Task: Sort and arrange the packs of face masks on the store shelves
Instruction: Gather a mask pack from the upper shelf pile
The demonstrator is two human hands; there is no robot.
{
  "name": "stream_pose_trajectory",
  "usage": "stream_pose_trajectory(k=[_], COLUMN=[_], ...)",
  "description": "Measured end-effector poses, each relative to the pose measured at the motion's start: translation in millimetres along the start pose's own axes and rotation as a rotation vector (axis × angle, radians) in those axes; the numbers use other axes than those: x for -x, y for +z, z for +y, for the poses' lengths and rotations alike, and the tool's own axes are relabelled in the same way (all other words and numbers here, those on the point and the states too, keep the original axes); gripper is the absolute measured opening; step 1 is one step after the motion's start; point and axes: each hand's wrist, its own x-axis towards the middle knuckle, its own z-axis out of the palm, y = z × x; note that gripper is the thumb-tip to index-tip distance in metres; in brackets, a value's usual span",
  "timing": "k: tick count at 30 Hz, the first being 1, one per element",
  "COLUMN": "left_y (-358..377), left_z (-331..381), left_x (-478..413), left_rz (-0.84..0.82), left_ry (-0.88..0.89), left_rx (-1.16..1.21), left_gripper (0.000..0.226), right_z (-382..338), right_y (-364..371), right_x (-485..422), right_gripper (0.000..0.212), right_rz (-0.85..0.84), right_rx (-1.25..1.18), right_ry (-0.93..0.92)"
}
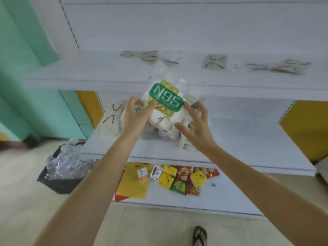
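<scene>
the lower left corner of the n95 pack [165, 102] is covered by the left hand [136, 114], and the small print under its large letters is too blurred to be read. the heaped mask packs [185, 145] on the middle shelf [248, 139] are largely hidden behind that pack and the right hand [195, 125]; their number cannot be told. on the top shelf [88, 71] the flat packs [276, 67] are smeared into grey shapes. the snack packets [177, 180] carry labels too small to be read. the sandal [200, 235] is cut off by the lower edge.
</scene>
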Motion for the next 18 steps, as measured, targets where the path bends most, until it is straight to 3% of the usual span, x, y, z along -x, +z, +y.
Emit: stream_pose_trajectory(k=[4, 10, 14, 18], left_y=[3.4, 40.5, 85.5, 136.3], left_z=[-47.5, -99.1, -116.6, -127.1], left_x=[24.0, 24.1, 8.9, -25.1], left_rz=[-0.089, -0.273, -0.294, -0.313], left_ry=[-0.191, -0.377, -0.268, -0.1], left_rx=[-0.075, -0.279, -0.343, -0.371], left_gripper=[0.032, 0.023, 0.045, 0.048], right_z=[28.2, 93.2, 129.6, 156.7], right_y=[33.0, 26.4, 14.6, -9.6], right_x=[27.0, 38.6, 26.4, -5.6], right_gripper=[0.06, 0.03, 0.024, 0.058], right_rz=[-0.092, -0.025, -0.056, -0.083], right_rx=[0.008, 0.02, 0.067, 0.084], right_ry=[0.214, 0.418, 0.477, 0.475])
